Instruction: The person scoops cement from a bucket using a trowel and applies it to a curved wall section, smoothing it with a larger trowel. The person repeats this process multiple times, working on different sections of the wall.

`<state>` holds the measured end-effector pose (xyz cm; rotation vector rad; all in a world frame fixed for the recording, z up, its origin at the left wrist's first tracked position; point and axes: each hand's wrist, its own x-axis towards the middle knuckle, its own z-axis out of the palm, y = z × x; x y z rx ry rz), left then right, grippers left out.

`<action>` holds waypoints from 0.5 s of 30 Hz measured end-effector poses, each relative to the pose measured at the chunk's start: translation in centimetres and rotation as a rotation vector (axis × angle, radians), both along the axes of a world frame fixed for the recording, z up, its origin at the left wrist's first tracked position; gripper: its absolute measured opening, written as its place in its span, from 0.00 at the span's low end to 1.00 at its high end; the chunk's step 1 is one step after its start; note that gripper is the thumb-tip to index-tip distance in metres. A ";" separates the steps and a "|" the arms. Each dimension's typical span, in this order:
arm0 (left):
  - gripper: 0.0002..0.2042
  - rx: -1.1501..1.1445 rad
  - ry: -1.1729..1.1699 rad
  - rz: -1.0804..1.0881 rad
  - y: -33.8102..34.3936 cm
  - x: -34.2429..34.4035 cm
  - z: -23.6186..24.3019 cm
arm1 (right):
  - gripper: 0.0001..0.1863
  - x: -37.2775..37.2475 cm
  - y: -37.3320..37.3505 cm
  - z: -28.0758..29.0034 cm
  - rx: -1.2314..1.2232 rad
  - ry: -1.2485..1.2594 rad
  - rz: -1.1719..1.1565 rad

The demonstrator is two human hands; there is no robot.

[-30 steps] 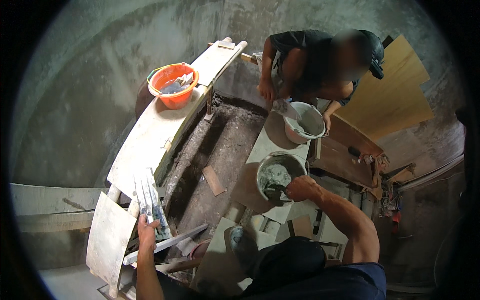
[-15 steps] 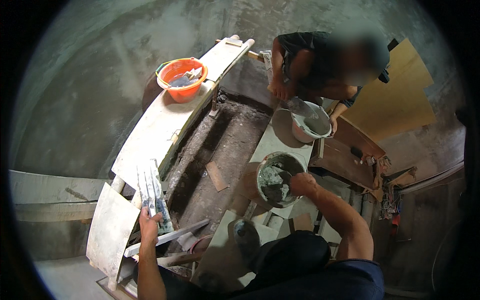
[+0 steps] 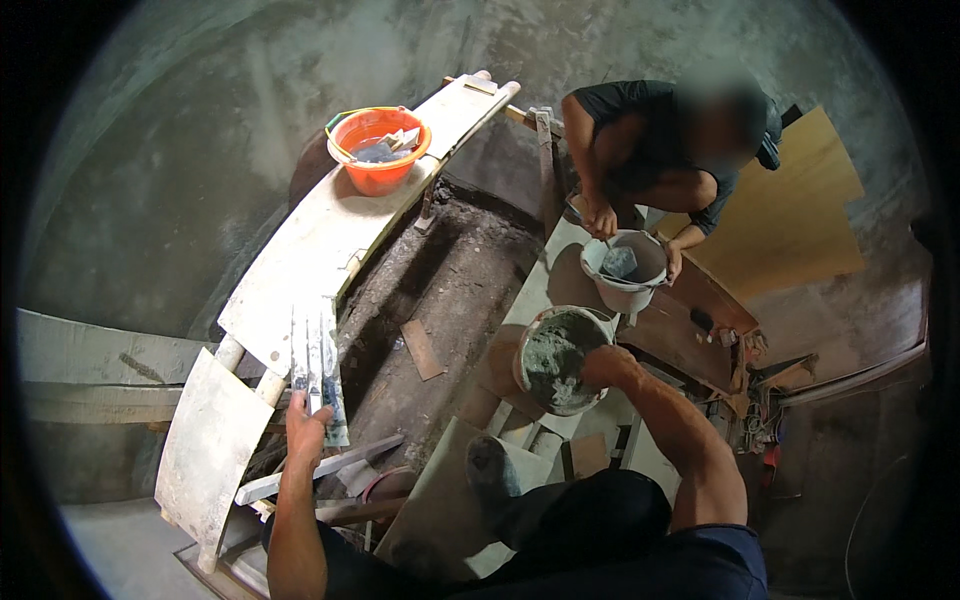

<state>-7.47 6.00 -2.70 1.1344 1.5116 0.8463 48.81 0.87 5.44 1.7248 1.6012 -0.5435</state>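
The left hand (image 3: 305, 425) grips a notched trowel (image 3: 318, 372) over the plank's near end, while the right hand (image 3: 600, 365) dips (fingers hidden, can't tell) into the mortar bucket (image 3: 558, 358).

Grey-smeared trowel (image 3: 318, 375) upright (handle down); mortar bucket (image 3: 556, 358) half-full.

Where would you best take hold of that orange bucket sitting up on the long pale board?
Probably by the rim of the orange bucket, coming from straight above. It stands upright on the pale board with its mouth open, and a thin handle seems to lie along the rim's far edge. Scraps inside crowd the middle, so the near rim looks the easier hold. Neither of the person's hands is close to it.
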 end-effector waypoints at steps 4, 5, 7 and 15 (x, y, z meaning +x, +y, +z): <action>0.20 -0.016 0.033 0.023 0.0 -0.1 0.1 | 0.20 -0.1 0.8 -0.4 -0.079 0.217 -0.062; 0.19 -0.049 -0.037 0.032 0.0 -0.3 0.0 | 0.20 -0.1 0.9 -0.4 -0.025 0.170 -0.036; 0.18 -0.089 0.015 0.039 0.4 -0.6 -0.4 | 0.18 -0.1 1.1 -0.5 0.085 0.042 -0.031; 0.20 -0.087 0.003 0.057 0.7 -1.0 -1.1 | 0.20 -1.2 -0.6 0.9 0.050 0.279 -0.160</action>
